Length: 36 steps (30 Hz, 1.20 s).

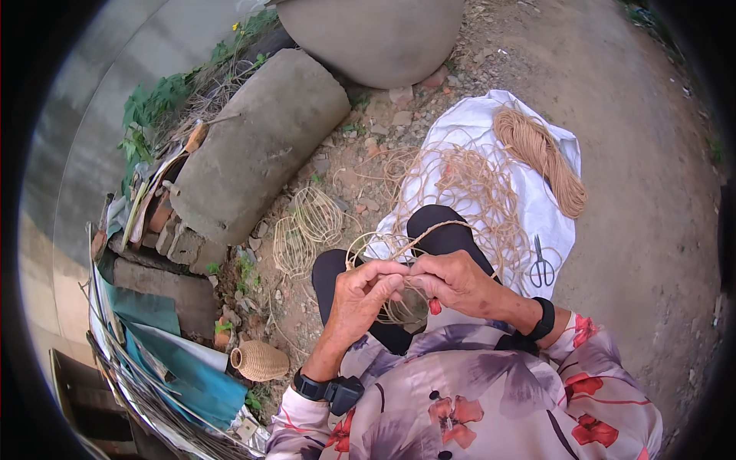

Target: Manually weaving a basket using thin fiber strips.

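Note:
Both hands meet above my lap, thumbs and fingers pinched close together on a small openwork frame of thin tan ribs. My left hand grips its rim from the left, while my right hand pinches a tan cord at the same rim. From between the fingers a twisted cord arcs over my knee toward the white sheet. Fingers hide the exact point where cord and ribs meet. A small red thing shows just under the right thumb.
A white sheet bears tangled cord, a cord hank and scissors. Left of my knees lie two openwork frames and a woven vase-shaped basket. A concrete cylinder and stacked debris line the left.

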### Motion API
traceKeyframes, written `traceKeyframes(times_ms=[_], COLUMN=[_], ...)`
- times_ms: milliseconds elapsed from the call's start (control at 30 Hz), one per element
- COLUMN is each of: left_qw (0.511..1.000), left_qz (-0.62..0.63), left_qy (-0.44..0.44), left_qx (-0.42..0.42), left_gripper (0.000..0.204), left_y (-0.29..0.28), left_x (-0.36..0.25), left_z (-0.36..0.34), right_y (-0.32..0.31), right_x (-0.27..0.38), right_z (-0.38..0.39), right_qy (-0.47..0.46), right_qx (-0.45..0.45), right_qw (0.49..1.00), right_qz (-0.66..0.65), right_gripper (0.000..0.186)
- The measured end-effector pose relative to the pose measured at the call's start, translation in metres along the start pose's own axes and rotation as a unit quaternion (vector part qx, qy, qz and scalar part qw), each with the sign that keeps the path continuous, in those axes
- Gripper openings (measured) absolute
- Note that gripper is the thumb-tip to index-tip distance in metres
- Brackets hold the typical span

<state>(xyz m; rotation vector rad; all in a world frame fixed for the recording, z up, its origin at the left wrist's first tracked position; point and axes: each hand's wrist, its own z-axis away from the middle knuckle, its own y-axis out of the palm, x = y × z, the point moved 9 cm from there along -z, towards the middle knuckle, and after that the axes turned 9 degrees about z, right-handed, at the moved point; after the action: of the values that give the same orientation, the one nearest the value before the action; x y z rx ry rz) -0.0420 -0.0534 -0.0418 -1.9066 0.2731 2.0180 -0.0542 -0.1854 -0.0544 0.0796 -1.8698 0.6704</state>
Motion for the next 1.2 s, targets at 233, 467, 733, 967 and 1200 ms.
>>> traceKeyframes(times_ms=[233,467,733,967,1200], left_qw=[0.846,0.931,0.881,0.919,0.967], left_qz=[-0.473,-0.357,-0.471,-0.39,-0.235], left_qy=[0.243,0.045,0.043,0.065,0.094], left_qx=[0.017,-0.056,-0.013,-0.006,0.004], left_gripper=[0.023,0.018,0.019,0.017,0.01], left_y=[0.004,-0.045,-0.06,-0.054,-0.028], left_x=[-0.039,-0.002,0.001,-0.009,-0.01], left_z=[-0.023,-0.043,-0.046,-0.032,-0.018], right_y=[-0.019,-0.015,0.002,0.015,0.013], right_x=[-0.011,-0.013,0.0,-0.001,-0.008], right_z=[0.011,0.006,-0.01,-0.023,-0.027], right_qy=[0.031,0.025,-0.056,-0.071,0.018], right_qx=[-0.107,-0.143,-0.178,-0.179,-0.107], right_qw=[0.991,0.988,0.971,0.954,0.974], right_qz=[-0.068,0.053,0.151,0.228,0.2], right_gripper=[0.008,0.014,0.016,0.017,0.018])
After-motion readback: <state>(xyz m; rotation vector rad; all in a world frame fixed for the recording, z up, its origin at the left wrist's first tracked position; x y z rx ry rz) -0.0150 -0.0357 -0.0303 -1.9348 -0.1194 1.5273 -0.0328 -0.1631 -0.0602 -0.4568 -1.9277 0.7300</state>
